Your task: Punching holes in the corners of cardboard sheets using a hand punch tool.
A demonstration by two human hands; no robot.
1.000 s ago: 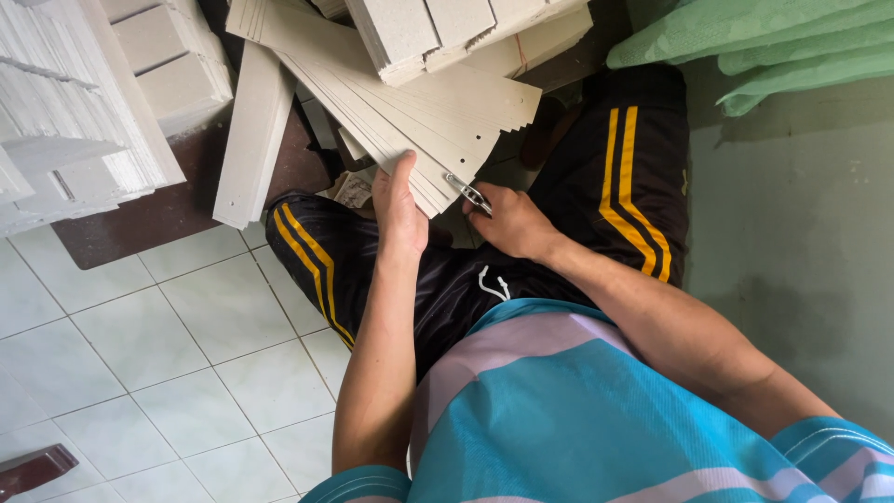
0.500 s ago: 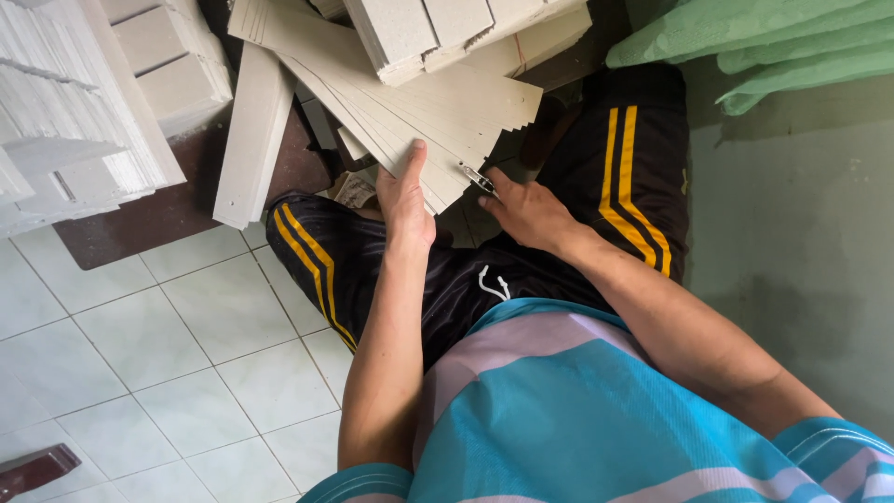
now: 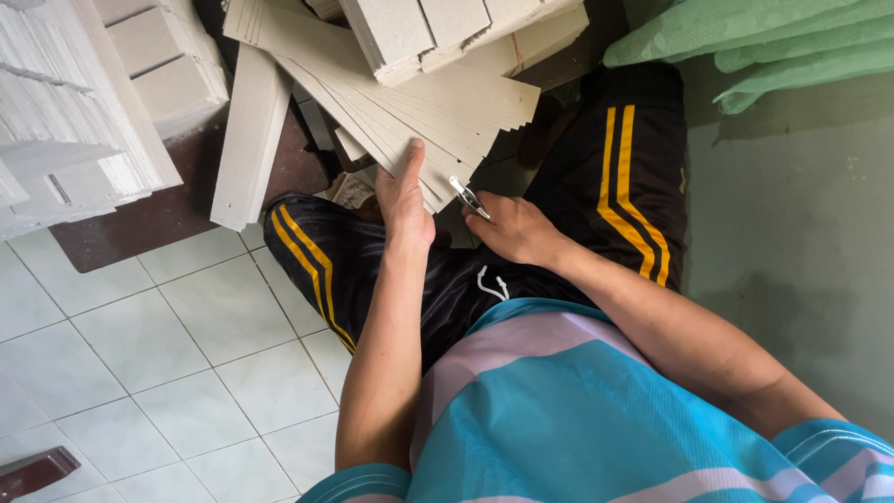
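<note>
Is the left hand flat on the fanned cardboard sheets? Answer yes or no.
Yes, the left hand lies open with its fingers stretched over the fanned sheets.

Your left hand [image 3: 402,200] is covering the near ends of the fanned grey cardboard strips [image 3: 410,112], so how far they are reaching under your palm is staying out of sight. Your right hand [image 3: 515,228] is hiding all but the tip of a small shiny metal tool [image 3: 468,197], too small to identify; whether it is touching the strips is not showing. The top edge is cutting off the bundled stack of grey cardboard blocks [image 3: 438,28], and the left edge is cropping the tall white stacks of sheets [image 3: 65,121]. The folded green fabric [image 3: 745,42] is running off the right corner.
</note>
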